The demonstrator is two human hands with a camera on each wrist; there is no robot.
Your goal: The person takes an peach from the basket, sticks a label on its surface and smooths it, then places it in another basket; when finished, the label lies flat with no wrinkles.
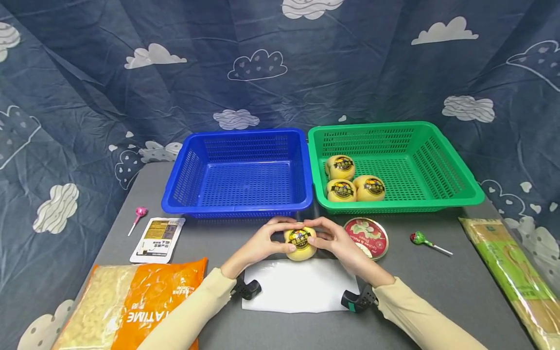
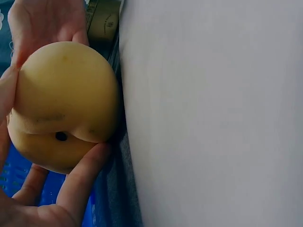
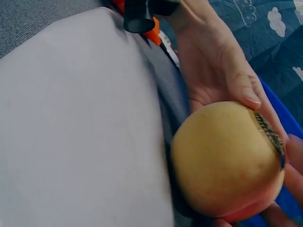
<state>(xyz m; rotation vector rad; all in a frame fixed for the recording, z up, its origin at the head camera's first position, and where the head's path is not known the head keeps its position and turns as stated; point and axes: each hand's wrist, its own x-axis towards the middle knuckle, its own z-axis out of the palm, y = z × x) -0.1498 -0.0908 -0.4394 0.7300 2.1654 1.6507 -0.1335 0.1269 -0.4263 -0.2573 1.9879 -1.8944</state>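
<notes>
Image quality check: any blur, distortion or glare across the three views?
Head view: sharp, even light, wide-angle bowing at the edges. Left wrist view: dim, yellow fruit close but clear, white sheet flat and featureless. Right wrist view: the fruit slightly soft, no glare.

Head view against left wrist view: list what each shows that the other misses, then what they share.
Only the head view shows the green basket with three apples, the lollipops, the round tin and the apple's sticker. Only the left wrist view shows the apple's underside with its dark dimple. Both show the apple held by the left hand and right hand, the white sheet and the blue basket.
</notes>
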